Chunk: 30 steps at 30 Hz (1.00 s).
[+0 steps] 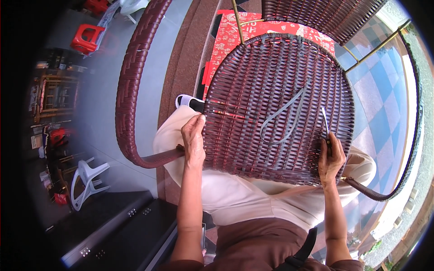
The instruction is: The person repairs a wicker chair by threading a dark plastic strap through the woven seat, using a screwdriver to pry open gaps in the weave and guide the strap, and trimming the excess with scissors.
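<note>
A chair of dark reddish-brown woven strips lies across my lap, its rounded seat (pixel 244 81) facing up. At the seat's left rim my left hand (pixel 194 137) is closed, thumb and fingers pinching the edge; any strip between them is hidden. A narrow gap in the weave runs inward from near those fingertips. My right hand (pixel 332 158) grips the dark handle of a slim metal-bladed tool (pixel 325 118) over the seat's right side, blade pointing away from me. Between the hands, a loose grey strip (pixel 275 111) lies looped on the weave.
The wrapped armrest (pixel 131 90) curves around on the left, another (pixel 418 104) on the right. Beyond the seat are the woven backrest (pixel 316 18) and a red patterned sheet (pixel 226 45). A red stool (pixel 86 39), white plastic chair (pixel 88 180) and black box-like surface (pixel 117 226) stand left.
</note>
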Available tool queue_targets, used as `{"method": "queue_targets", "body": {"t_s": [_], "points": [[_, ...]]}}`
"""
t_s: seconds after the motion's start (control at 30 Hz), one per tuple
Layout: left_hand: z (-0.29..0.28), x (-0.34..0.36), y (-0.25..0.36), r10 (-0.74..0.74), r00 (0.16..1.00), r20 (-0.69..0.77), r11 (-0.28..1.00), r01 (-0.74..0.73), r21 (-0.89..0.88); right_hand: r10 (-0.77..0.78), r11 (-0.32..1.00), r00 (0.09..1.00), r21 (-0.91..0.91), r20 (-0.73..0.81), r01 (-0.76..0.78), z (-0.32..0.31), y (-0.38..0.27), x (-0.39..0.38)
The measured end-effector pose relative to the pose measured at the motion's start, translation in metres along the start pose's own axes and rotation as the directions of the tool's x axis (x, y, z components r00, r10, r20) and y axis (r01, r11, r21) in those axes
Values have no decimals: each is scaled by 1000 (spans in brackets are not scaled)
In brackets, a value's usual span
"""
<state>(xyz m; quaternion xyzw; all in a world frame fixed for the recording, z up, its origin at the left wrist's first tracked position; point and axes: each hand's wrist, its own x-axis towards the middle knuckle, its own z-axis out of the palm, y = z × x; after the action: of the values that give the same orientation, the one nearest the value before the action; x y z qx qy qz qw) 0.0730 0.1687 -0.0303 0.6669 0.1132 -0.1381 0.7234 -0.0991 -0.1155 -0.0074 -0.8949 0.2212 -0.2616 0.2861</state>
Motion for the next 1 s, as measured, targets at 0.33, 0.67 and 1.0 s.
{"method": "queue_targets", "body": {"t_s": [0.33, 0.67, 1.0], "points": [[-3, 0, 8, -93, 978, 188, 994, 100, -32, -41, 999, 999, 14, -25, 41, 0, 5, 0], [-4, 11, 4, -100, 979, 176, 995, 101, 4, -2, 998, 1000, 56, -10, 3, -4, 0, 3], [17, 52, 10, -11, 981, 195, 1000, 8, 18, 38, 995, 999, 97, -13, -37, -2, 3, 0]]}}
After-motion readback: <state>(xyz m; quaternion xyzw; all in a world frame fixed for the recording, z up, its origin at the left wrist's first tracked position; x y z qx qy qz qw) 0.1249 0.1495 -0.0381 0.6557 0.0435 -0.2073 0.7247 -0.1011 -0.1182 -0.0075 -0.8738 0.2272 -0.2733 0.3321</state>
